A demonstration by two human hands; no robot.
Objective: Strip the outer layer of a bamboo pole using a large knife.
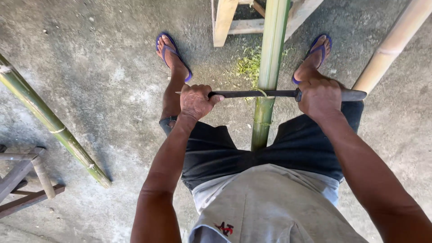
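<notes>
We hold a long dark blade crosswise, one grip at each end: our left hand is wrapped tight around the bare tip end, and our right hand is clenched around the handle. Between the two grips the blade bears on a green bamboo pole that runs from between our legs out ahead toward a wooden frame. A thin green curl lifts where the edge meets the pole. Beyond the grips, fine green shavings lie on the concrete floor, so we judge some scraping is done. The pole looks green on both sides of the blade, so much skin seems left.
</notes>
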